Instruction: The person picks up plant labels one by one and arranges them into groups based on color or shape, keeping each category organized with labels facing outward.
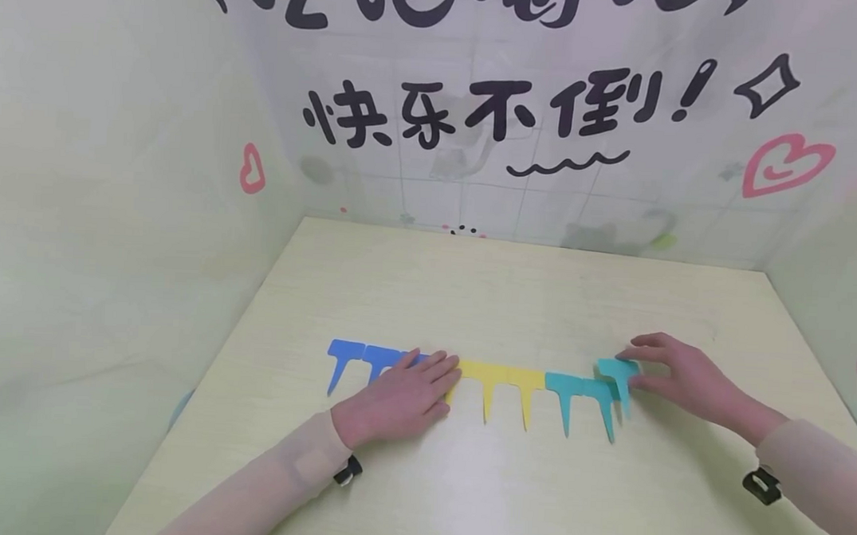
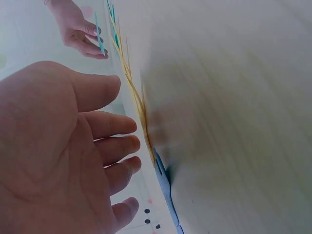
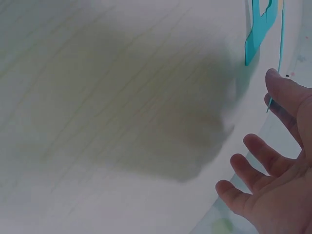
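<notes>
T-shaped plant labels lie in a row on the table: blue labels (image 1: 346,349) at the left, yellow labels (image 1: 490,372) in the middle, teal labels (image 1: 564,383) at the right. My left hand (image 1: 403,398) is palm down over the place where blue meets yellow, hiding part of both. Its fingers are extended; the left wrist view shows them close to the labels, and contact cannot be made out. Between thumb and fingers, my right hand (image 1: 696,384) pinches another teal plant label (image 1: 614,367), raised above the row's right end. That label appears edge-on in both wrist views.
The pale wooden table (image 1: 504,502) is bordered by hanging sheets on both sides and at the back. Black writing and pink hearts decorate the back sheet (image 1: 417,195). Dark straps (image 1: 761,485) sit at both wrists, below the pale sleeves (image 1: 815,460).
</notes>
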`<state>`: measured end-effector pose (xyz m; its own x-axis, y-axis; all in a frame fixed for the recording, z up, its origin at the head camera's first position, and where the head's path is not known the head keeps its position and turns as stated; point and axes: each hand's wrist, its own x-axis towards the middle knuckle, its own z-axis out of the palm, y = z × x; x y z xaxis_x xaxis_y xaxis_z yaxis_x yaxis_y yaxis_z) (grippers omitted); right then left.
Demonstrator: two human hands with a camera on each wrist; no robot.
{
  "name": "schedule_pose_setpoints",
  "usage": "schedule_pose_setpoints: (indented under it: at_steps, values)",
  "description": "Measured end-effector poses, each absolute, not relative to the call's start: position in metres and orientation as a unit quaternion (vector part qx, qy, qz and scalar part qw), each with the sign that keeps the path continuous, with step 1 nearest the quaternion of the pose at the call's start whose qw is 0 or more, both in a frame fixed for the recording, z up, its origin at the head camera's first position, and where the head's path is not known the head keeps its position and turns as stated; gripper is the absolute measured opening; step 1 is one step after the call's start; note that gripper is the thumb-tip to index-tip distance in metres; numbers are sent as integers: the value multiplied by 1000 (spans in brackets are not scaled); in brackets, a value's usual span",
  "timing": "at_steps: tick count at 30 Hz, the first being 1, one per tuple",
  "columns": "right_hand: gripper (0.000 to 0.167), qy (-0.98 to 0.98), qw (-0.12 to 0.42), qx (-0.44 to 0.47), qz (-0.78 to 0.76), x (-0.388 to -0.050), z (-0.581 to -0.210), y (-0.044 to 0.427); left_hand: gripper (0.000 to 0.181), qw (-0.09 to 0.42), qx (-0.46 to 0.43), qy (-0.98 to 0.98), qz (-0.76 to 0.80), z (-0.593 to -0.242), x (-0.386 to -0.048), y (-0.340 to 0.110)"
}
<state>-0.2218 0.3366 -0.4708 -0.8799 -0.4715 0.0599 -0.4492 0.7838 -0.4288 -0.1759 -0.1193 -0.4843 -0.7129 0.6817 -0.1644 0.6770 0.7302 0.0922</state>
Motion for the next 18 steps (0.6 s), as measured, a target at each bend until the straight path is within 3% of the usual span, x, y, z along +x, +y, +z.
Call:
schedule_pose_setpoints:
  at_steps: [18]
  values:
    - [39, 946, 17, -231, -229, -199, -485, 367, 59, 94, 367, 925, 6, -485, -174, -119]
